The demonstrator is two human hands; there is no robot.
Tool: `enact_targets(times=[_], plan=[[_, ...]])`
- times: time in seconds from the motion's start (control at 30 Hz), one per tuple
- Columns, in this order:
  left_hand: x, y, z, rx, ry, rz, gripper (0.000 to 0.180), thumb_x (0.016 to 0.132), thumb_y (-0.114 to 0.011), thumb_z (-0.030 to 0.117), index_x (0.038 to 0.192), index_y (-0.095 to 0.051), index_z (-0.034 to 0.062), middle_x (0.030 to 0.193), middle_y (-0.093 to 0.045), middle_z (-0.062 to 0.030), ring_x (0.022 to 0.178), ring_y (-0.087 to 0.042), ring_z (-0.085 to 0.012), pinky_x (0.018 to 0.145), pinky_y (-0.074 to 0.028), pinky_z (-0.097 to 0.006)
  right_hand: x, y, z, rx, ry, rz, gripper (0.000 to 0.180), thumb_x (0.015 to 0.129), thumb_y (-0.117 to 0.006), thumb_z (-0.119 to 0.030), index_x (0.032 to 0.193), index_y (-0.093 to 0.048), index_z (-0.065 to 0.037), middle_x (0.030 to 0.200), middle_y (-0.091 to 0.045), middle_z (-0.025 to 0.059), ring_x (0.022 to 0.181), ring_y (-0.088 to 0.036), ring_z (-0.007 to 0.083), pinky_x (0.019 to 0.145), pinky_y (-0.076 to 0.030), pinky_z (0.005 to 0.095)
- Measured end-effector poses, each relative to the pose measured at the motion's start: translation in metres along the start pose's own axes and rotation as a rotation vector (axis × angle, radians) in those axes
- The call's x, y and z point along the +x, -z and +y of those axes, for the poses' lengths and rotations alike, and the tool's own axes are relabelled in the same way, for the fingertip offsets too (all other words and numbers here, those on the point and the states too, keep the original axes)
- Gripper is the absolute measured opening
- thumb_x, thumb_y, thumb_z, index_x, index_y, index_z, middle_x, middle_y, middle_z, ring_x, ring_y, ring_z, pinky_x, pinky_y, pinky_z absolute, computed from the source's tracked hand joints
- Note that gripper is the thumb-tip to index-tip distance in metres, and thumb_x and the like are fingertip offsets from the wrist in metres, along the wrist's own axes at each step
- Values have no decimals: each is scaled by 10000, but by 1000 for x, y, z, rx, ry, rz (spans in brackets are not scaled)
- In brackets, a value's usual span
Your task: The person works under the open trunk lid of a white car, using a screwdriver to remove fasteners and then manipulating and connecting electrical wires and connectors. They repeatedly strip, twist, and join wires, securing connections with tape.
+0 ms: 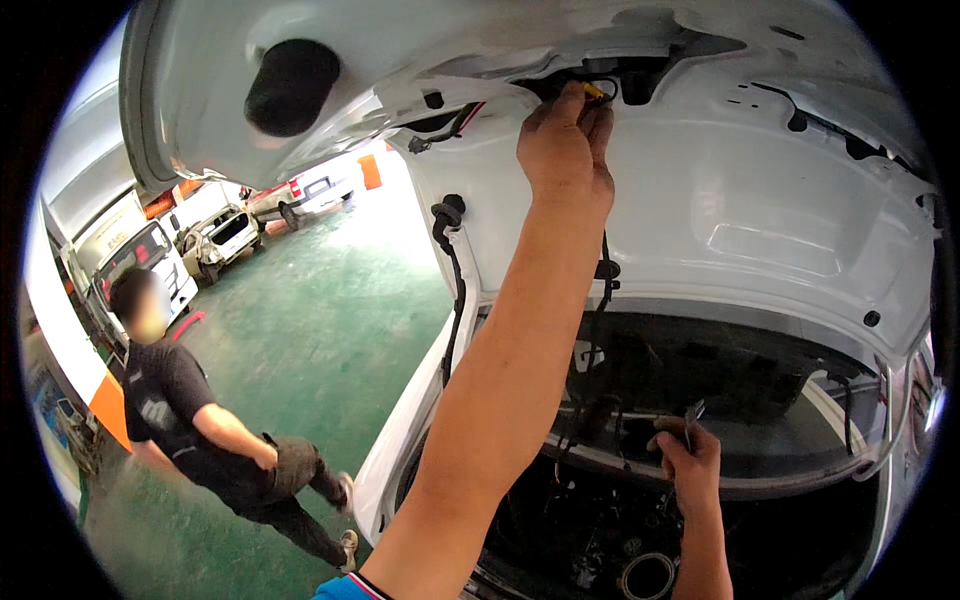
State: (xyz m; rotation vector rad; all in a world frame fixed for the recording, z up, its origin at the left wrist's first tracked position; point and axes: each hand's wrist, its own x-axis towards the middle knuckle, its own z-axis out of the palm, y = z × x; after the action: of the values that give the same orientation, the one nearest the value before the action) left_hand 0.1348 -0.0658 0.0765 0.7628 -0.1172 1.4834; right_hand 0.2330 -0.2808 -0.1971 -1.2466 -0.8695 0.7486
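Head: RH w/ slim metal tool

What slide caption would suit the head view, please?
Left hand at a yellow part in an opening of a white panel; right hand holds a slim metallic object.

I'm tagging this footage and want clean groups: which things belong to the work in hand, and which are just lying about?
Work in hand:
- raised white panel, the left hand at its opening
- yellow piece by that hand
- small metallic item in the right hand

Just about:
- red strip on the green floor
- parked white truck
- parked pale car
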Motion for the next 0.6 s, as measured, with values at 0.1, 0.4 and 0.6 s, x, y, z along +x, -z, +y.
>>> enact_targets(times=[0.1, 0.4, 0.6], plan=[[-2, -1, -5, -55, -51, -28, 225, 1001, -579, 109, 1189, -549, -11, 1077, -622, -128, 1058, -630, -254, 982, -561, -376, -2, 5, 2, 9, -31, 29, 193, 899, -643, -59, 1060, -682, 40, 809, -702, 139, 508, -484, 83, 453, -372, 249], [-4, 6, 0, -309, 87, -26, 193, 1014, -553, 115, 1164, -566, -7, 1111, -635, -144, 1052, -646, -252, 859, -598, -320, -4, 16, 17, 29, -59, 52, 183, 899, -638, -52, 1046, -682, 46, 785, -697, 134, 511, -492, 88, 453, -380, 254], [4, 13, 8, -193, 102, -89, 229, 1026, -519, 151, 1176, -542, -21, 1125, -621, -152, 1044, -650, -254, 871, -588, -303, -6, 16, 21, 35, -82, 61, 178, 899, -645, -60, 1044, -682, 35, 782, -696, 122, 517, -493, 87, 454, -380, 255]])
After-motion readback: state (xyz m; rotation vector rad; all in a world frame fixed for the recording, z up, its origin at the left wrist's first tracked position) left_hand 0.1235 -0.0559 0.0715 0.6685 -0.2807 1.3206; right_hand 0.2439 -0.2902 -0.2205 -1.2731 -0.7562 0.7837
